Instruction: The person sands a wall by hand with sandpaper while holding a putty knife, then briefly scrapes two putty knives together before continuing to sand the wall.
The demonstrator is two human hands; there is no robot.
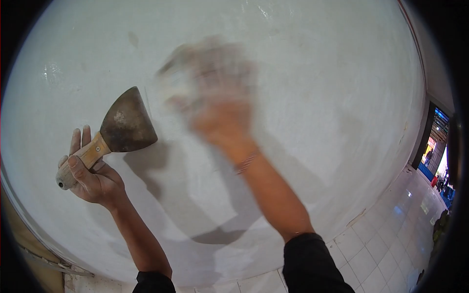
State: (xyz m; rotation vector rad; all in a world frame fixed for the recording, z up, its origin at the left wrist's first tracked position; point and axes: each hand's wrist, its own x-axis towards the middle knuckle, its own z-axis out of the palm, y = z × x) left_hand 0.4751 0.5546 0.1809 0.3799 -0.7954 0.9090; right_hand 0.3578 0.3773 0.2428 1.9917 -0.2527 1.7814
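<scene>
A putty knife with a wide, dark, stained blade and a wooden handle is in my left hand. The thumb and fingers close round the handle, and the blade points up and to the right in front of the white wall. Higher up and further right, my right hand is smeared by motion against the wall. Something pale with a darker edge shows at its fingers, too blurred to name. A thin striped band circles the right wrist.
White floor tiles run along the wall's foot at the lower right. At the far right, a doorway opens onto a brighter area with blurred objects. A yellowish surface lies at the lower left.
</scene>
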